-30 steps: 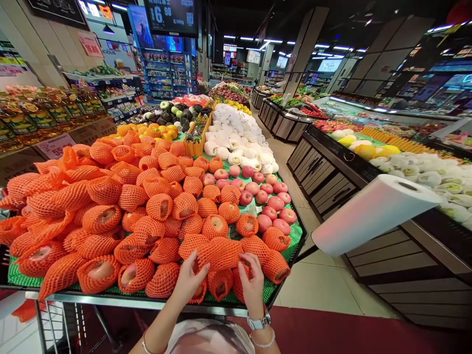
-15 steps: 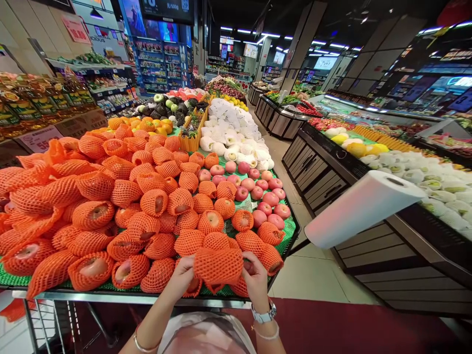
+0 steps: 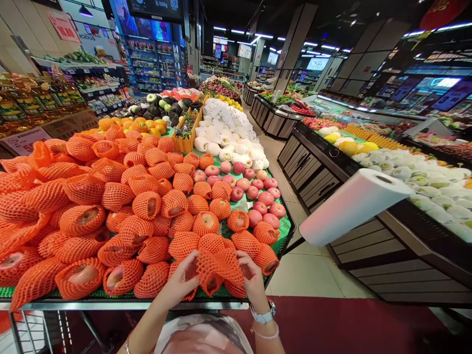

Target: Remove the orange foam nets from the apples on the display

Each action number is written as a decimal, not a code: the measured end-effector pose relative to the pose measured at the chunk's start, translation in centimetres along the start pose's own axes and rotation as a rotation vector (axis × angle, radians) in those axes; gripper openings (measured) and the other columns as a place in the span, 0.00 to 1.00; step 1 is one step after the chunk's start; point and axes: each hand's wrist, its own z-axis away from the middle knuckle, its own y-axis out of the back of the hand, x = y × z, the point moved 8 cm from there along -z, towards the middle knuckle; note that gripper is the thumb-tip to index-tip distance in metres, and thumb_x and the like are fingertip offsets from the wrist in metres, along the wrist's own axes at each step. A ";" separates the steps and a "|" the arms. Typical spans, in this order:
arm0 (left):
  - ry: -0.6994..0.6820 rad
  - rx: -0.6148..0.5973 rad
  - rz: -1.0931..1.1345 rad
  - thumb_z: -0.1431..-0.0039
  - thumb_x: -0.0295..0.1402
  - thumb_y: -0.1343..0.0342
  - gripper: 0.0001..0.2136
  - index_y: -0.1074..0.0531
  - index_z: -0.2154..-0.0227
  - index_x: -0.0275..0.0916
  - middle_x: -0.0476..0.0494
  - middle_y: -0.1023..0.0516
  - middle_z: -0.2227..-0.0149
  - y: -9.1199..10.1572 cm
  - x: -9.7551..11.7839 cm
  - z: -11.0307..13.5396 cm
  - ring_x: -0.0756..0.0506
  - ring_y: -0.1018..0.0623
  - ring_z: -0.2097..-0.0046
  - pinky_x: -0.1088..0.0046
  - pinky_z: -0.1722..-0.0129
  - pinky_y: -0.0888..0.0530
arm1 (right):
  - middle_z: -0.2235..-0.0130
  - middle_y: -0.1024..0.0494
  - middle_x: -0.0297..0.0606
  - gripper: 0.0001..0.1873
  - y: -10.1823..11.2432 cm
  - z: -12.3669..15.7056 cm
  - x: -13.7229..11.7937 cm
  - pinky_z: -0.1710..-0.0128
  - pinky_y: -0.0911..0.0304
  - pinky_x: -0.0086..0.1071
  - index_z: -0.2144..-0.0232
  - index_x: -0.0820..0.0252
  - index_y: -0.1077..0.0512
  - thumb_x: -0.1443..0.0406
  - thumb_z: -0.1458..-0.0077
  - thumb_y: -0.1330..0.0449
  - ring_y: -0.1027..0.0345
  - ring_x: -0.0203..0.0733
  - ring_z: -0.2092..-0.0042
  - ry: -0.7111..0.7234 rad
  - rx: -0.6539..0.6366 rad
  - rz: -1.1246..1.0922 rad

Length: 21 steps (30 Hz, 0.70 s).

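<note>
Both hands hold one apple wrapped in an orange foam net (image 3: 217, 265) at the near edge of the fruit stand (image 3: 147, 304). My left hand (image 3: 180, 280) grips the net's left side with curled fingers. My right hand (image 3: 250, 278), with a watch on the wrist, pinches its right side, where a bit of red apple shows. Many more netted apples (image 3: 121, 206) fill the stand around it. Bare pink apples (image 3: 254, 189) lie farther back on the right.
A roll of white plastic bags (image 3: 354, 206) juts out on the right over the aisle floor (image 3: 313, 270). White-netted fruit (image 3: 228, 132) and oranges (image 3: 143, 125) lie behind. A second dark produce counter (image 3: 332, 182) runs along the right. A pale bag (image 3: 202, 339) hangs below my hands.
The netted apple has come lower and closer to me between my hands, and its net now looks bunched and crumpled. The view has shifted slightly left and down.
</note>
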 end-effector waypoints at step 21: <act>-0.110 -0.278 -0.392 0.46 0.35 0.45 0.09 0.22 0.66 0.41 0.40 0.19 0.62 -6.4 3.9 1.5 0.37 0.23 0.57 0.61 0.52 0.27 | 0.38 0.32 0.40 0.22 -0.6 1.4 -3.3 0.37 0.41 0.41 0.41 0.51 0.33 0.60 0.36 0.46 0.39 0.45 0.37 0.104 -0.066 0.337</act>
